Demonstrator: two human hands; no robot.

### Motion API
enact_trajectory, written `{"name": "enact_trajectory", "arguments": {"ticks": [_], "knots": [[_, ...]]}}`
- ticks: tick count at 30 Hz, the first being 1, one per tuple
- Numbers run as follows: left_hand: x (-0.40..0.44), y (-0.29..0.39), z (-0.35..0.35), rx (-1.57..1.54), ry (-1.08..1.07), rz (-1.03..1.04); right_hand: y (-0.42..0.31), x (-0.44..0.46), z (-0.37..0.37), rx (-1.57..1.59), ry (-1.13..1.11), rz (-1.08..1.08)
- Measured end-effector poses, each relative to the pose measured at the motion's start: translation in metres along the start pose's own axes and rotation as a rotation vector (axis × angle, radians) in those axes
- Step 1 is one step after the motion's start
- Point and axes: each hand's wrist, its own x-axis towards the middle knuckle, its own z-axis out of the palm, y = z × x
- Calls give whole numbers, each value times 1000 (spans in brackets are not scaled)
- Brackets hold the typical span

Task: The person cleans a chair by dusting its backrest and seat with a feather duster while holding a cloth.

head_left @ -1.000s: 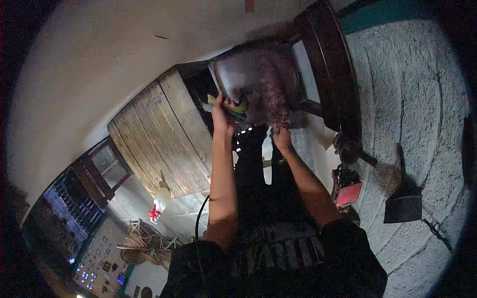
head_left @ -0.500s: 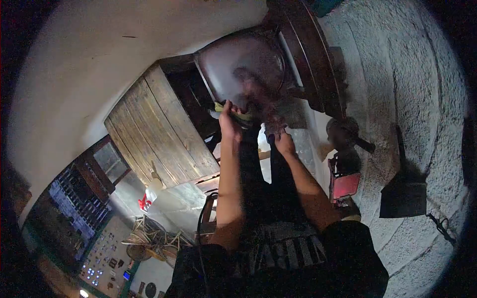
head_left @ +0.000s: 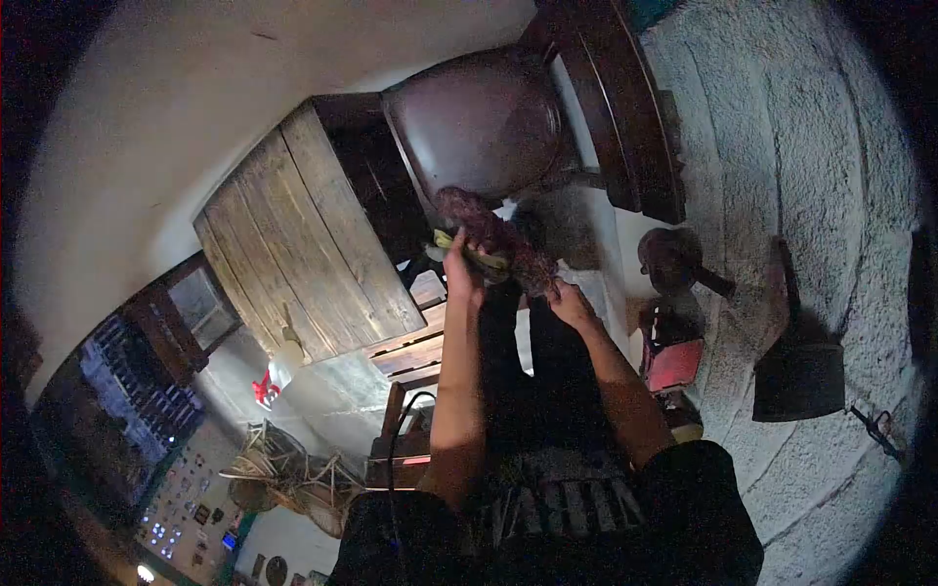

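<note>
A dark reddish-brown, fuzzy bundle (head_left: 489, 227) slants between my hands, in front of a chair with a smooth dark seat (head_left: 474, 122). My left hand (head_left: 463, 272) is closed around a yellow-green item (head_left: 487, 259) with a pale end, beside the bundle. What this item is cannot be made out. At the bundle's lower right end, my right hand (head_left: 574, 304) grips it with bent fingers.
A wooden plank table (head_left: 318, 234) stands at the left, with a bottle with a red top (head_left: 266, 388) below it. A red box (head_left: 674, 363) and a dark dustpan (head_left: 799, 381) are at the right, near the rough wall.
The bundle was blurred over the seat and now shows clearly, lower and slanting between my hands. Both hands have moved down and slightly right in view, still holding their things.
</note>
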Motion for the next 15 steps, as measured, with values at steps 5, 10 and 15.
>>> {"name": "enact_trajectory", "arguments": {"ticks": [5, 10, 15], "knots": [[5, 1, -33, -17, -54, 19, 7, -32, 28, 17, 182, 63], [-1, -2, -52, -10, 31, -4, 32, -52, 37, -150, 142, -25], [-3, 11, -48, 55, -9, -40, 39, -66, 42, -89, 255, 3]]}}
